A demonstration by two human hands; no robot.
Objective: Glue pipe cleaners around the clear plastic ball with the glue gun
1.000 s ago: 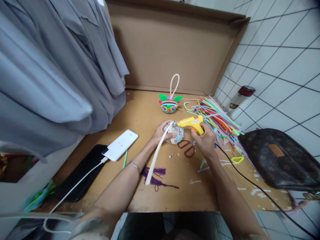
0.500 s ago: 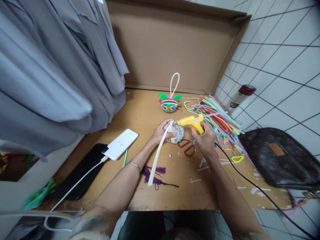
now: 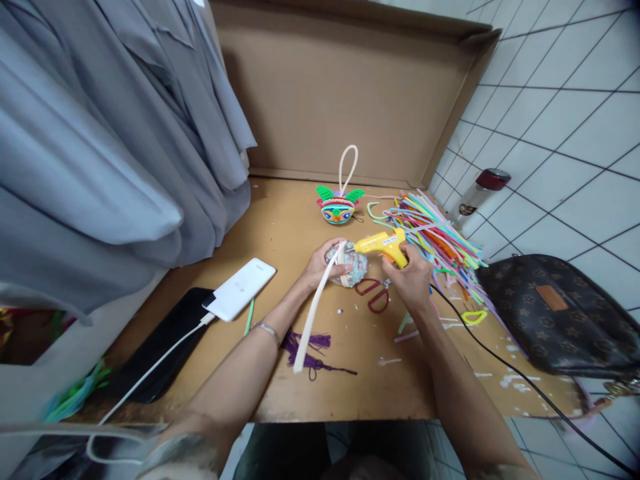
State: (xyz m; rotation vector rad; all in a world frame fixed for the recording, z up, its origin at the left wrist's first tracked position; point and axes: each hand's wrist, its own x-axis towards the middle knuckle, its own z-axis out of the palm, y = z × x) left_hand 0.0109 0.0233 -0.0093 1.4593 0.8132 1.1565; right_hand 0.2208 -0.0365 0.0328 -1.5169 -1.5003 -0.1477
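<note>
My left hand (image 3: 320, 265) is closed around a rounded, clear, bumpy piece (image 3: 357, 267) with pale bluish-white filling; its exact kind I cannot make out. A long white strip (image 3: 315, 313) runs across that piece under my left thumb, its loose end hanging down toward me. In my right hand (image 3: 413, 273) is a yellow hot glue gun (image 3: 383, 245), held by its handle. The gun's nozzle meets the strip's upper end at the piece, or hovers very close to it. Red-handled scissors (image 3: 379, 297) lie just below, their blades hidden.
A colourful lion-head ornament (image 3: 338, 208) with a white loop stands behind my hands. Many coloured strips (image 3: 440, 233) are heaped at right, near a bottle (image 3: 475, 197) and a brown bag (image 3: 565, 313). Purple tassels (image 3: 313, 350) and a white phone (image 3: 243, 290) lie nearer. The gun's black cord (image 3: 500, 363) trails right.
Almost nothing differs. Both hands, the glue gun and the white strip keep their places, while the whole view shifts very slightly.
</note>
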